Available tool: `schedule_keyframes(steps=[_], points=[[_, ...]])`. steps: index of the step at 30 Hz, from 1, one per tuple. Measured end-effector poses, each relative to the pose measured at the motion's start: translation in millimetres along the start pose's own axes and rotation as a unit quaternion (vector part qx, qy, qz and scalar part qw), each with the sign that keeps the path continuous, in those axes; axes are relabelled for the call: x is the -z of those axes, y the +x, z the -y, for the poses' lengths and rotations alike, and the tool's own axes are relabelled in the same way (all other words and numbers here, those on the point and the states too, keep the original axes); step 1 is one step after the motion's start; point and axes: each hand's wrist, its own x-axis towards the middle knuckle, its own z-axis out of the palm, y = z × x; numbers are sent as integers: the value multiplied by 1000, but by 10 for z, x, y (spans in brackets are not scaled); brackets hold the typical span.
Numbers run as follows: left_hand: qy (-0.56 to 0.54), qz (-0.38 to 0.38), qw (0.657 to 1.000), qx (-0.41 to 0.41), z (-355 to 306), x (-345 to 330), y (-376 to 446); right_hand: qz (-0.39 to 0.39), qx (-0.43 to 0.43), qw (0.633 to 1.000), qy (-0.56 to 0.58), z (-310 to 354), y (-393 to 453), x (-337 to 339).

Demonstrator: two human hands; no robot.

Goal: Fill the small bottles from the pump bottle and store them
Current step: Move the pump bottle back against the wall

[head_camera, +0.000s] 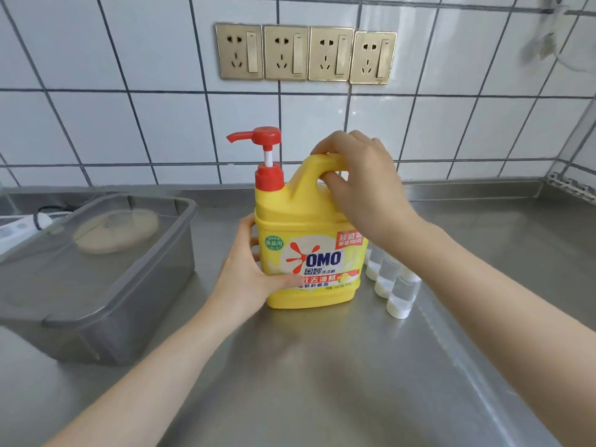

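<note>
- Right hand point(361, 179) grasps handle of yellow pump bottle point(306, 250); left hand point(254, 272) wraps fingers round its lower left side.
- Bottle upright on steel counter point(322, 382), mid-frame.
- Step looks like positioning: keep base flat, red pump nozzle point(254, 137) facing clear space, don't knock small bottles point(392, 282) just right of it.
- Count: one pump bottle; at least three small bottles, arm hides the rest; one grey lidded bin point(96, 269); four wall sockets point(304, 53).
</note>
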Motion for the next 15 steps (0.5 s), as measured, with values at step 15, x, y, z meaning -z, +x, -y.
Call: schedule_keyframes(steps=[15], points=[[-43,-17,993,107,-82,4,1090,124,-71,988,60,-353,1151,-368]])
